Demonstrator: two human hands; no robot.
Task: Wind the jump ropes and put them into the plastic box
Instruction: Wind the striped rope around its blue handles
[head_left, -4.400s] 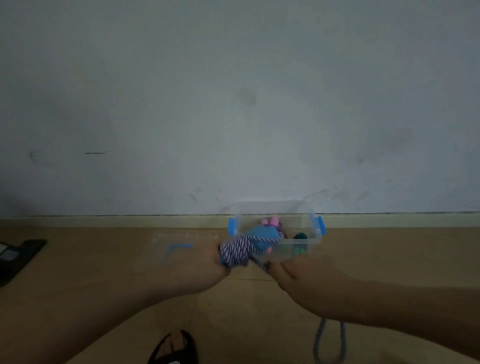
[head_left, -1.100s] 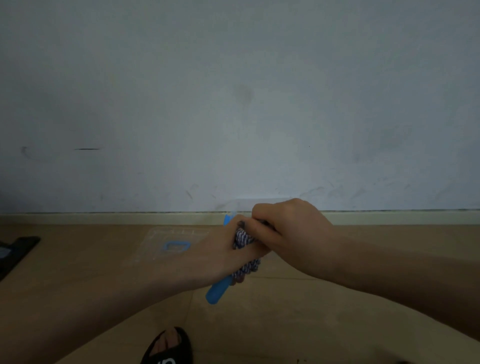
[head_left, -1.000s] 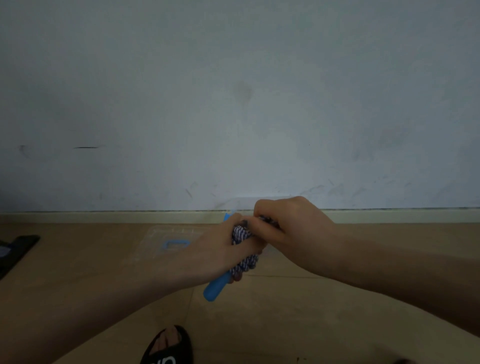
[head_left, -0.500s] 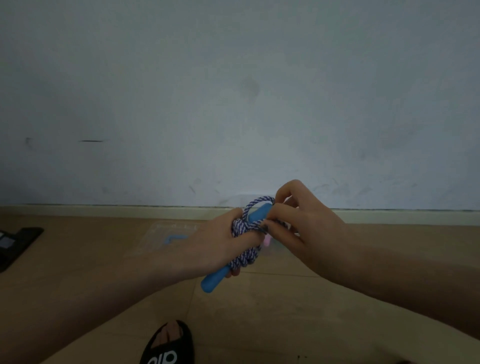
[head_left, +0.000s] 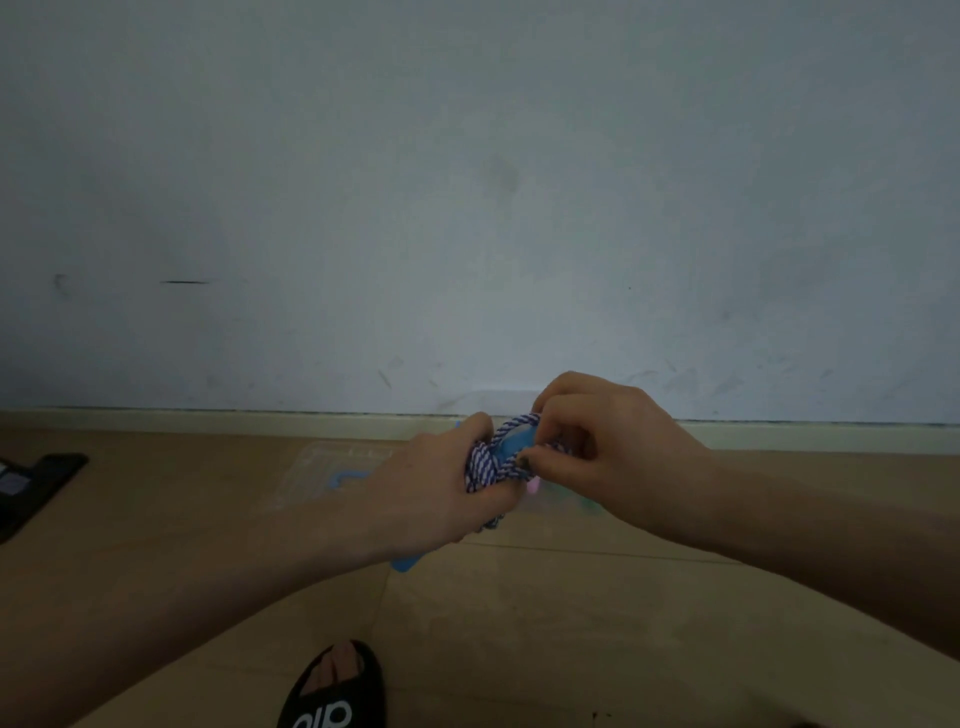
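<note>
A blue-and-white striped jump rope (head_left: 491, 460) with blue handles is wound into a tight bundle in mid-air. My left hand (head_left: 431, 488) is closed around the bundle, and one blue handle end (head_left: 408, 564) sticks out below the fist. My right hand (head_left: 608, 447) pinches a rope loop at the upper blue handle (head_left: 514, 444). The clear plastic box (head_left: 561, 501) stands on the floor by the wall, almost wholly hidden behind my hands; a pink bit (head_left: 533, 487) and a teal bit show through it.
The box's clear lid with a blue grip (head_left: 332, 470) lies flat on the wooden floor to the left. A dark flat object (head_left: 31, 488) sits at the far left edge. A foot in a black sandal (head_left: 332, 686) is at the bottom. A pale wall and baseboard lie close behind.
The trailing rope seen 4.4 s ago is now all wound onto the handles. In the last half second my right hand's fingers closed on the loop at the upper handle.
</note>
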